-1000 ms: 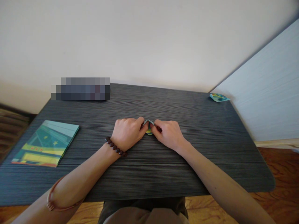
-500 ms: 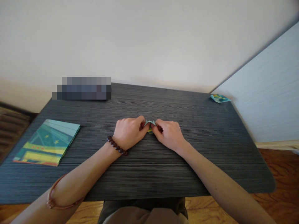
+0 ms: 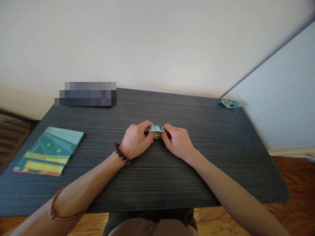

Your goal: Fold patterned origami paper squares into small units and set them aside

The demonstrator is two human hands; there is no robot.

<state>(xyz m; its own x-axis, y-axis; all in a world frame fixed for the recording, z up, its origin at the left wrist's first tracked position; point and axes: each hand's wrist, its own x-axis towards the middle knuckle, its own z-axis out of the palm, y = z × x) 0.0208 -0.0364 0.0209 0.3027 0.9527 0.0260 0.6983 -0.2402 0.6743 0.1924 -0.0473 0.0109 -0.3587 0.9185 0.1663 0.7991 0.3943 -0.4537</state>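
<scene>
A small folded paper (image 3: pixel 157 127), pale blue-green with a yellow printed part beneath, is held at the middle of the dark bench (image 3: pixel 157 183). Its left end is pinched in the grip of the left hand (image 3: pixel 136 139), its right end in that of the right hand (image 3: pixel 178 139); whether the bench is touched by it cannot be told. A bead bracelet (image 3: pixel 122 155) is worn on the left wrist. Printed sheets (image 3: pixel 51 150) are stacked at left, and a folded paper piece (image 3: pixel 231 104) is placed at the far right corner.
</scene>
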